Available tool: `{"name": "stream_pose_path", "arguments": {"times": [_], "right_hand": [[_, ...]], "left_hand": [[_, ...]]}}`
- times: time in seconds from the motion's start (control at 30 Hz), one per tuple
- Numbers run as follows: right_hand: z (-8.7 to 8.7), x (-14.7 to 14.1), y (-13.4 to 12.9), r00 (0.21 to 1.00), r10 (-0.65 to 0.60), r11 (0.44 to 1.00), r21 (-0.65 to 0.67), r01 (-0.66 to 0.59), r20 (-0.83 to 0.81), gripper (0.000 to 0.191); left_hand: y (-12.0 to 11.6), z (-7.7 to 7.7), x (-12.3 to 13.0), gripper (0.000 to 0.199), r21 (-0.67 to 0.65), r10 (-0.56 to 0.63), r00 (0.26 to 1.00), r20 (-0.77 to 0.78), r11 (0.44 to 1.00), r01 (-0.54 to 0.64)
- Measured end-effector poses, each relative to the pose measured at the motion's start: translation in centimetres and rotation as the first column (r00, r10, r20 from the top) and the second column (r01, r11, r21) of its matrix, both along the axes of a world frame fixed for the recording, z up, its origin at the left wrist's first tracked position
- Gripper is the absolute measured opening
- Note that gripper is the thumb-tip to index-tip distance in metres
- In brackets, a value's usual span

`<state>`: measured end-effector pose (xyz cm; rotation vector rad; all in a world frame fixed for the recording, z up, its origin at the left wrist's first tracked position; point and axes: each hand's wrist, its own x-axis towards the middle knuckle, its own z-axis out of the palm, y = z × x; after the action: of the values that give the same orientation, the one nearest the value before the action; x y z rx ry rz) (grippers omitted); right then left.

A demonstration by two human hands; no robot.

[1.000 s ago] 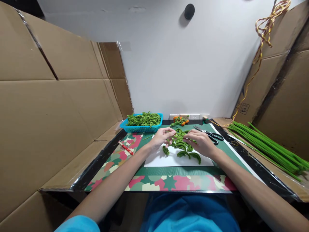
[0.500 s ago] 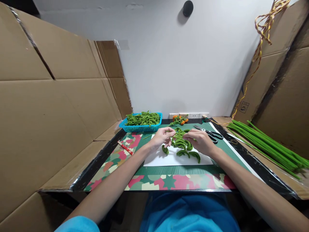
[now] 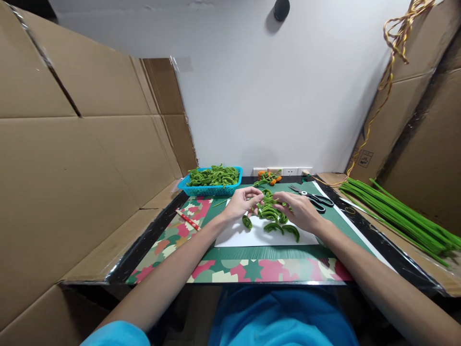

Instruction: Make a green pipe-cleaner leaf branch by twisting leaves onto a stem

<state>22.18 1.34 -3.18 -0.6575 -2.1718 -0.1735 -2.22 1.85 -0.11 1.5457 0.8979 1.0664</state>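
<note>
My left hand is closed in a pinch on one end of a short green pipe cleaner piece. The fingers of my right hand are bent round the other end, partly hiding it. Beneath both hands, a white sheet carries several curved, leaf-like green pipe cleaner shapes. One small looped shape lies apart, close under my left hand. Two more curved shapes rest nearer the front of the sheet.
Behind my left hand stands a blue basket heaped with green pieces. Orange-and-green pipe cleaner sprigs lie at the back. Black-handled scissors are right of the sheet, long green stems farther right. A red-and-white stick lies left; cardboard walls flank the table.
My right hand has shifted slightly, its fingers now spread more over the pipe cleaner piece. My left hand stays nearly in place; the things on the table have not moved.
</note>
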Motion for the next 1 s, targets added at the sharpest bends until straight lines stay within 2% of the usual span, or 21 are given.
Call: {"name": "stream_pose_path", "arguments": {"times": [0.47,0.77,1.0], "right_hand": [[-0.22,0.45,0.59,0.999,-0.028,0.999,0.016,0.028,-0.024,0.026],[0.36,0.37,0.34,1.000,0.000,1.000,0.015,0.000,-0.004,0.027],[0.14,0.37,0.46,0.999,0.024,1.000,0.021,-0.023,-0.028,0.025]], "left_hand": [[0.01,0.03,-0.16,0.054,-0.058,-0.017,1.000,0.001,0.998,0.017],[-0.02,0.17,-0.10,0.047,-0.072,0.010,1.000,-0.017,0.997,-0.011],[-0.05,0.20,-0.08,0.043,-0.079,0.025,1.000,-0.011,0.997,-0.025]]}}
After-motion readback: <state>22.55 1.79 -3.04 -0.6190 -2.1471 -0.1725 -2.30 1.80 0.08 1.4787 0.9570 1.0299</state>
